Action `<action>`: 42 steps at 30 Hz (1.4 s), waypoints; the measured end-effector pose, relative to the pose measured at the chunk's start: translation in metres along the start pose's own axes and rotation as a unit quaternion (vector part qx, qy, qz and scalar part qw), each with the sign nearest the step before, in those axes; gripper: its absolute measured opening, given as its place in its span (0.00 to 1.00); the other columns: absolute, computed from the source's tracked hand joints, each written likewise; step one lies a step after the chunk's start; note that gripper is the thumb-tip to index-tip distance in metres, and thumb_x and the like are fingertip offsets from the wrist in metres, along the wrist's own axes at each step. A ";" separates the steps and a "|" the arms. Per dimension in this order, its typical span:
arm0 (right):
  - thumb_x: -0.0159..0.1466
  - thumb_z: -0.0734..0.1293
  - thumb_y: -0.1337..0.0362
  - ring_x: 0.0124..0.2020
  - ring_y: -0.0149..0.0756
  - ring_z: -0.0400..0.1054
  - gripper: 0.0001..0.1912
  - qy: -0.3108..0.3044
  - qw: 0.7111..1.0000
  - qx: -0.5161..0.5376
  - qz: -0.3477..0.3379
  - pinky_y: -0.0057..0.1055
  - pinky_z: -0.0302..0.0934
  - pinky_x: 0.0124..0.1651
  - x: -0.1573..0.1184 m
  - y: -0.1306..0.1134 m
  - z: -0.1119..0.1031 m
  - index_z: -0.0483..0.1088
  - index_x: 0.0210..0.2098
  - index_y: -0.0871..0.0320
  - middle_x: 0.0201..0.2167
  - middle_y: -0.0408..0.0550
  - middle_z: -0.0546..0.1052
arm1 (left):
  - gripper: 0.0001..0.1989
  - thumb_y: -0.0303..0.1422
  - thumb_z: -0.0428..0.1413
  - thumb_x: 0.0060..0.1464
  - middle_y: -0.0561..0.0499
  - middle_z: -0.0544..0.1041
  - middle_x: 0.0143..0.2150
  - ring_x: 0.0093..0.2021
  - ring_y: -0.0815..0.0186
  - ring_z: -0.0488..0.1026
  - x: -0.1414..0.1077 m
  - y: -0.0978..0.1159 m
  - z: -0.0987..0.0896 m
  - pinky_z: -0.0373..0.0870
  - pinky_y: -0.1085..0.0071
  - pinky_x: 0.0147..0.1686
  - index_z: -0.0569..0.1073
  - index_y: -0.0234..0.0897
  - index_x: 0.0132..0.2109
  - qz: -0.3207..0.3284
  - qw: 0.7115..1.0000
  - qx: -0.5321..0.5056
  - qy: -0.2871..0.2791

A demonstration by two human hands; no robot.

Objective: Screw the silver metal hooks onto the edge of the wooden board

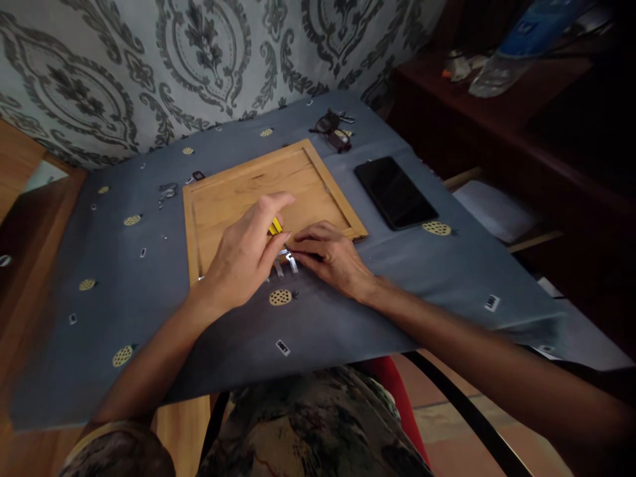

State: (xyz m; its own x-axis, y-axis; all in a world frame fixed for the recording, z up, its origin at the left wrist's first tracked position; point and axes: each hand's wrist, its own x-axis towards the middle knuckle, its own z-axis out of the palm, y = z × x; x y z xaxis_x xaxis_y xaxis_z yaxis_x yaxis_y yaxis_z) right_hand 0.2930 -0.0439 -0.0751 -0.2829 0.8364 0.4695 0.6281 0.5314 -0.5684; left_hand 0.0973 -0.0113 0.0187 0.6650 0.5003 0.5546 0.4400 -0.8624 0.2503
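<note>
Blue cloth covers the surface (119, 248), printed with yellow pineapples and little white tags. I read the tag (283, 348) by the near edge as OBEY; the lettering on another tag (491, 303), towards the right corner, I cannot make out. The bottle's (501, 73) blue label, on the dark red furniture (551, 83) beyond the right edge, is too blurred to read.

Mid-surface I have a wooden board (258, 185) with a raised rim, set at a slant. My left hand (241, 255) grasps a yellow tool (275, 226) over the board's near side, most of it hidden by the hand. The fingertips of my right hand (332, 258) are at the shiny metal strips (292, 262) along the board's near rim; I cannot tell whether they pinch them.

For room, I see a narrow band of cloth between the board's right side and the phone (396, 192), and a wider stretch towards the surface's left edge, where small metal pieces (167, 192) lie beside the board's far left corner. Glasses (332, 130) and keys (344, 117) sit near the surface's far right corner.
</note>
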 end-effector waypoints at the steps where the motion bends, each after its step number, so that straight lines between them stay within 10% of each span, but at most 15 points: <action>1: 0.71 0.66 0.61 0.46 0.44 0.72 0.13 0.000 1.000 0.000 -0.001 0.43 0.67 0.51 0.000 0.000 0.000 0.82 0.47 0.53 0.42 0.52 0.82 | 0.24 0.21 0.56 0.63 0.48 0.75 0.55 0.54 0.65 0.77 0.000 0.000 0.000 0.77 0.68 0.53 0.58 0.38 0.62 0.004 1.000 0.000 0.001; 17: 0.70 0.66 0.62 0.47 0.45 0.71 0.11 -0.008 1.000 0.006 0.000 0.45 0.66 0.51 0.002 0.001 0.000 0.82 0.45 0.52 0.43 0.52 0.81 | 0.23 0.24 0.52 0.65 0.55 0.76 0.44 0.38 0.73 0.77 -0.001 -0.014 -0.002 0.77 0.74 0.43 0.58 0.44 0.63 -0.025 0.990 -0.124 -0.069; 42: 0.70 0.66 0.63 0.48 0.45 0.71 0.12 -0.007 1.000 0.011 0.012 0.45 0.66 0.52 0.001 -0.001 0.000 0.83 0.44 0.50 0.43 0.50 0.81 | 0.27 0.26 0.56 0.63 0.47 0.72 0.51 0.45 0.64 0.78 -0.001 -0.012 -0.011 0.81 0.66 0.43 0.57 0.43 0.65 -0.034 0.999 -0.014 -0.033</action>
State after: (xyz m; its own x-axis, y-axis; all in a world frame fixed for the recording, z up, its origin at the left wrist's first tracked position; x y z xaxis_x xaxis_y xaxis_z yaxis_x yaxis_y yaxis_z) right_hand 0.2922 -0.0438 -0.0737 -0.2771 0.8509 0.4464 0.6192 0.5133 -0.5942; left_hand 0.0849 -0.0016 0.0238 0.6732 0.5611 0.4817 0.4690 -0.8276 0.3085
